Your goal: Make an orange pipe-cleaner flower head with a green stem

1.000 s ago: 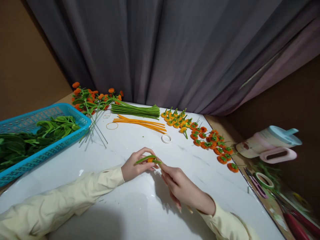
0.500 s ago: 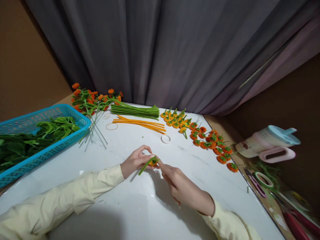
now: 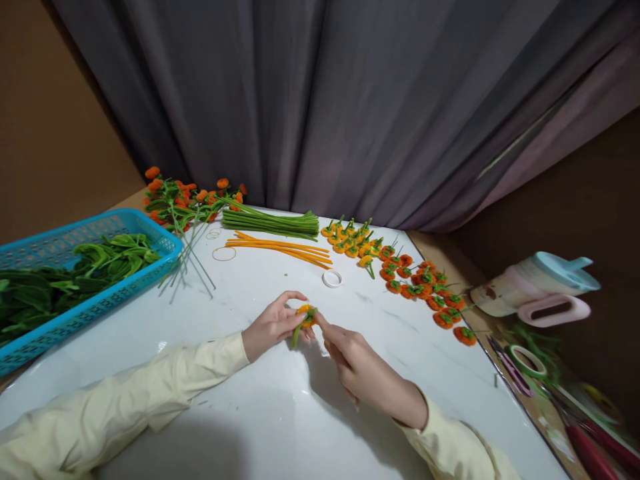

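Observation:
A yellow-orange pipe-cleaner flower [image 3: 303,311] with a green back and a short green stem is held between the thumb and fingers of my left hand [image 3: 270,325]. The stem points down toward me. From the right, my right hand [image 3: 364,365] reaches in, its index fingertip at the green part of the flower and the other fingers curled under. Its thumb is mostly hidden. Just beyond my hands lies a white ring-shaped roll [image 3: 332,273] on the white table [image 3: 240,427].
A blue basket [image 3: 115,283] of green leaves stands left. Behind are finished orange flowers [image 3: 187,197], green pipe cleaners [image 3: 270,223] and orange ones [image 3: 277,247]. Yellow flower heads [image 3: 351,251] and orange heads [image 3: 423,287] line the right, near a cup [image 3: 530,283] and scissors [image 3: 511,367].
The flower has turned in my left fingers: more of its yellow face shows, and the stem now points more steeply down. Both hands have stayed in nearly the same place.

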`<control>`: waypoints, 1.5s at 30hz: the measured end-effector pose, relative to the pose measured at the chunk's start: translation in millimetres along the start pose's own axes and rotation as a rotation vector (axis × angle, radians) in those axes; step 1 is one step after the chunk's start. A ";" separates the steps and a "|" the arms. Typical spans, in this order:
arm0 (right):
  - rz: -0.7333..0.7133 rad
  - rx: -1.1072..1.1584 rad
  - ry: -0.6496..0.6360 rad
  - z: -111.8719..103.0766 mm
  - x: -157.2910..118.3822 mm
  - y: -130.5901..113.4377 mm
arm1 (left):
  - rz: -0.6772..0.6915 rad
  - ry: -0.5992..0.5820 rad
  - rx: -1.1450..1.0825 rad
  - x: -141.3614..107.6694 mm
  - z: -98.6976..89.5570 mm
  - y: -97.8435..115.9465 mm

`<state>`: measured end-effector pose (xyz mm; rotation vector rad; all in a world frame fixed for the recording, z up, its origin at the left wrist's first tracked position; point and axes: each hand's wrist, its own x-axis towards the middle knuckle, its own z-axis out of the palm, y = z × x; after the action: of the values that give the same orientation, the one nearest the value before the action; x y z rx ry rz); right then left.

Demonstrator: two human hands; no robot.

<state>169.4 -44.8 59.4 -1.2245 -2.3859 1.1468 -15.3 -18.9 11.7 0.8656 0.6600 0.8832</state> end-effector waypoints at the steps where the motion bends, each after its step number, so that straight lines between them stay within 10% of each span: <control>1: 0.050 0.081 -0.027 -1.6 -0.2 -2.1 | 0.014 0.006 -0.003 0.2 0.1 -0.4; 7: 0.291 0.463 -0.092 -14.8 -4.8 -0.7 | 0.018 0.036 -0.129 5.7 -3.9 -0.7; 12: 0.073 -0.302 0.238 -8.5 -9.5 41.1 | -0.111 0.032 -0.255 8.9 -6.9 2.5; 18: -0.150 -0.956 0.254 2.2 -10.2 63.1 | -0.209 -0.033 -0.333 8.2 -10.2 3.8; 24: -0.352 -0.888 0.462 -4.4 -0.6 42.1 | -0.337 -0.061 -0.327 7.3 -10.1 6.0; 31: -0.766 -1.004 0.376 -8.1 14.4 27.7 | -0.379 -0.093 -0.385 9.1 -15.0 0.8; 45: -0.932 -1.085 0.311 -11.9 27.8 39.8 | -0.364 -0.132 -0.439 7.9 -15.5 -2.9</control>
<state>181.6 -3.2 34.4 -0.2155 -2.7441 -0.6261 -22.6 -7.5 0.4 0.3877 0.4634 0.6015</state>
